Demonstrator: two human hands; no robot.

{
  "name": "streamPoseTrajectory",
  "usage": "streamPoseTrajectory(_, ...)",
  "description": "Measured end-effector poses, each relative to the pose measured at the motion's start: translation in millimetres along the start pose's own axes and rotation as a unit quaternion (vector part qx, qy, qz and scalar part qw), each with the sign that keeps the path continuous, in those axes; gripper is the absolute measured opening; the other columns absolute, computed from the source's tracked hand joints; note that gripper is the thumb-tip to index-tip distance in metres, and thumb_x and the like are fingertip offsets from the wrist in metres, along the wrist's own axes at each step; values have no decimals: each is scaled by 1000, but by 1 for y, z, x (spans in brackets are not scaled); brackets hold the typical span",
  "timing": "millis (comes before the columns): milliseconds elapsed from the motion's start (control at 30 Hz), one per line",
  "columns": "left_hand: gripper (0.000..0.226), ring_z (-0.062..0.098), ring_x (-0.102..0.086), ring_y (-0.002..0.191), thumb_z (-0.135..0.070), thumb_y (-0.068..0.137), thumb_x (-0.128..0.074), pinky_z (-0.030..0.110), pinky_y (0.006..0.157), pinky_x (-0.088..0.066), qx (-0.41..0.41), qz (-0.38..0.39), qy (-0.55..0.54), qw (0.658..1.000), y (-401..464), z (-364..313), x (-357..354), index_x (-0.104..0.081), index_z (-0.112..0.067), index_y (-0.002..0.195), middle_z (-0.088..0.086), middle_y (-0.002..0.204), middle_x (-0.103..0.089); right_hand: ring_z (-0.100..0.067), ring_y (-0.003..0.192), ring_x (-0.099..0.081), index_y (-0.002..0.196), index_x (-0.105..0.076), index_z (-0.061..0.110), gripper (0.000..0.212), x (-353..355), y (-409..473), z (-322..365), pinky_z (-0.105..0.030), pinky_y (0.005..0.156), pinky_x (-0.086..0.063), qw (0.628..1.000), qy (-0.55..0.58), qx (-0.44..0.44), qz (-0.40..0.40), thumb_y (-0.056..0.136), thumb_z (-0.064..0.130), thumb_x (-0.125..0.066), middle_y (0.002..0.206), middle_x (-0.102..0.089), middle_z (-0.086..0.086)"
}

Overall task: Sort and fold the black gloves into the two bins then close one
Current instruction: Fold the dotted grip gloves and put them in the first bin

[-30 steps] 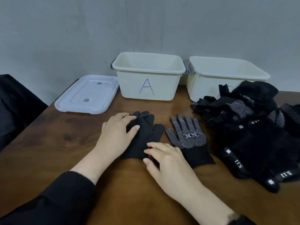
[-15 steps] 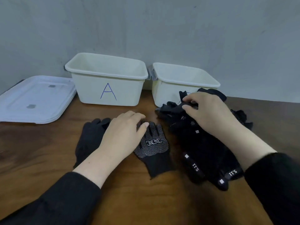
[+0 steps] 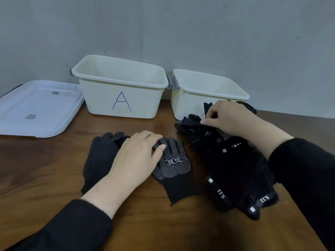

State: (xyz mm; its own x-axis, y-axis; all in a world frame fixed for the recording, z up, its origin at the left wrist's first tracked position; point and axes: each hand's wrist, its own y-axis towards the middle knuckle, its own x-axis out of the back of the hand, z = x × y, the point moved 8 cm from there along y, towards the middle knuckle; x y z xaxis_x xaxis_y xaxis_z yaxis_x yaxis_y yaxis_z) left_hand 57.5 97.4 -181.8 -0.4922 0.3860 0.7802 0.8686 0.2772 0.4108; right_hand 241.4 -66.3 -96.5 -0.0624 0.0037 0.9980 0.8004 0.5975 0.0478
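Observation:
Two black gloves lie flat on the wooden table: a plain glove (image 3: 98,158) on the left and a white-dotted glove (image 3: 174,167) beside it. My left hand (image 3: 135,160) rests flat across both, its fingertips on the dotted glove's fingers. A pile of black gloves (image 3: 233,163) lies to the right. My right hand (image 3: 228,117) is at the pile's far end, fingers curled and pinching a black glove (image 3: 192,120). Behind stand two open cream bins, bin A (image 3: 119,87) and a second bin (image 3: 208,91), whose label my right hand and the gloves hide.
White lids (image 3: 36,107) lie stacked at the far left, beside bin A. A grey wall runs right behind the bins. Bare table shows in front of the gloves.
My right hand left the plain glove, reached to the pile and has now curled its fingers onto a glove there. My left hand slid right, onto the dotted glove. The view turned right.

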Motion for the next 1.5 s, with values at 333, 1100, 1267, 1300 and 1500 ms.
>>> streamPoseTrajectory(333,34,21,-60,111,-38,100,-56,45,97,-50,-3,-20,-21,1000,-3,1,7,-68,-20,125,-5,121,-66,-19,76,-58,80,-67,17,18,57,-16,-17,-31,66,-44,886,399,-107,-211,94,26,-61,75,-62,0)
streamPoseTrajectory(1100,21,18,-59,69,-12,98,-62,33,69,-48,164,-7,-527,834,-20,18,55,-73,-15,80,8,72,-65,-19,81,-69,93,-64,13,17,47,-56,128,-32,67,-58,710,698,75,66,99,3,-52,91,-71,-7)
streamPoseTrajectory(1267,13,16,-65,70,-19,97,-66,32,69,-53,175,-83,-481,855,-19,23,64,-72,-18,85,-1,76,-72,-14,69,-66,86,-70,22,12,59,-55,115,-26,60,-51,821,566,69,-11,92,12,-68,85,-74,-4)
streamPoseTrajectory(1300,15,12,-65,70,-24,97,-66,34,71,-53,189,-120,-437,871,-21,30,64,-72,-20,84,-4,76,-72,-14,67,-65,80,-70,23,12,66,-54,105,-28,61,-50,833,548,53,-53,89,15,-69,80,-73,-1)
streamPoseTrajectory(1500,47,11,-54,113,-65,85,-64,37,102,-43,-58,179,-36,981,-51,-54,-13,-67,-31,118,-10,118,-61,-23,66,-55,95,-61,26,16,88,-55,40,-39,62,-44,852,493,-49,-167,84,15,-57,84,-65,-10)
